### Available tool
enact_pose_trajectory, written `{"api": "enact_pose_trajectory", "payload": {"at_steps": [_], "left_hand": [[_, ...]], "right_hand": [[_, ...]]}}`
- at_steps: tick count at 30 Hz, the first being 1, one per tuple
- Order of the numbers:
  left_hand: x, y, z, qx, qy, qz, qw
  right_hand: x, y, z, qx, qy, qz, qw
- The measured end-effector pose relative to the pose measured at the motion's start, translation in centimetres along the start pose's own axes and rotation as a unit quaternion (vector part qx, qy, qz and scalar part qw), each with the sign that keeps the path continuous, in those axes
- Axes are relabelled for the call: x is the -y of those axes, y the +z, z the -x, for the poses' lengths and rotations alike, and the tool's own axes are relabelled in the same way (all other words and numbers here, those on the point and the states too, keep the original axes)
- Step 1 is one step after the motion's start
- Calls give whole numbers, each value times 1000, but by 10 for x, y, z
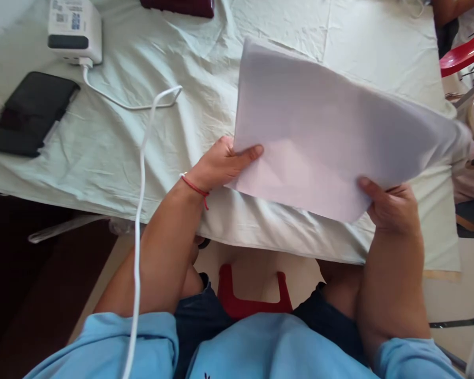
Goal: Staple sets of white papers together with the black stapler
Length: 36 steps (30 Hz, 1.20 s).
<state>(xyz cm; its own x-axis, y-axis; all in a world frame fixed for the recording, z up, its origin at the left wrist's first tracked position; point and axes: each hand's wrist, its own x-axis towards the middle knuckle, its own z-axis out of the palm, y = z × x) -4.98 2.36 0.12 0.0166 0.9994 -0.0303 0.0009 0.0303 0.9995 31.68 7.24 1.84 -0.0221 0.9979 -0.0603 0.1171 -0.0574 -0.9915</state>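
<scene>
Above the near edge of the worktop [114, 158], both hands held up a folded white cloth [319, 131], which hung tilted over the pale, creased sheet covering the surface. At the cloth's lower left corner the left hand [217, 168] was closed on it, thumb lying flat on top and fingers hidden beneath; a red string bracelet [195, 188] circled that wrist. Near the lower right edge the right hand [391, 208] gripped the cloth too, thumb pressed on the upper face and the remaining fingers curled under. The cloth's far right end was blurred.

On the worktop's far left lay a black phone [27, 113], and behind it stood a white device [75, 29] with a dark band on its front. A white cable [140, 173] ran from that device across the sheet, looped, and dropped over the near edge toward the person's light blue shirt. A dark red object [179, 7] sat at the top edge, mostly cut off. Beneath the worktop, a red stool [253, 300] showed between the knees.
</scene>
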Motion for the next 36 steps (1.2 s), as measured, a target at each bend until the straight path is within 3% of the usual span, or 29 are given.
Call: {"api": "enact_pose_trajectory", "payload": {"at_steps": [3,6,8,11,13,15,18,20,24,27,31,34,36], "left_hand": [[-4,-4,6,65,-59,19,996],[-10,-9,9,167,-101,16,981],[-13,-11,8,228,-101,-7,968],[-18,-10,4,288,-102,-61,950],[-20,-7,1,308,-109,-84,942],[-22,-3,0,326,-106,-104,934],[-23,1,0,360,-102,-134,918],[-23,3,1,365,-112,-143,913],[-20,1,-2,299,-120,-140,936],[-13,0,-7,188,-94,-151,966],[-4,6,-13,70,-55,-172,981],[0,16,-15,7,-40,-165,986],[2,22,-17,-32,-31,-175,984]], "right_hand": [[10,-9,-2,-20,9,-16,1000],[19,-25,-2,-19,0,-1,1000],[25,-34,1,19,31,30,999],[32,-40,6,141,73,62,985],[34,-36,9,229,80,90,966],[35,-26,12,277,78,115,951],[32,-2,20,283,92,122,947],[28,11,24,249,114,116,955],[15,16,23,178,182,99,962],[6,7,17,138,229,89,959],[1,0,14,84,261,88,958],[1,-2,15,68,267,96,956],[2,-4,15,89,276,104,951]]}}
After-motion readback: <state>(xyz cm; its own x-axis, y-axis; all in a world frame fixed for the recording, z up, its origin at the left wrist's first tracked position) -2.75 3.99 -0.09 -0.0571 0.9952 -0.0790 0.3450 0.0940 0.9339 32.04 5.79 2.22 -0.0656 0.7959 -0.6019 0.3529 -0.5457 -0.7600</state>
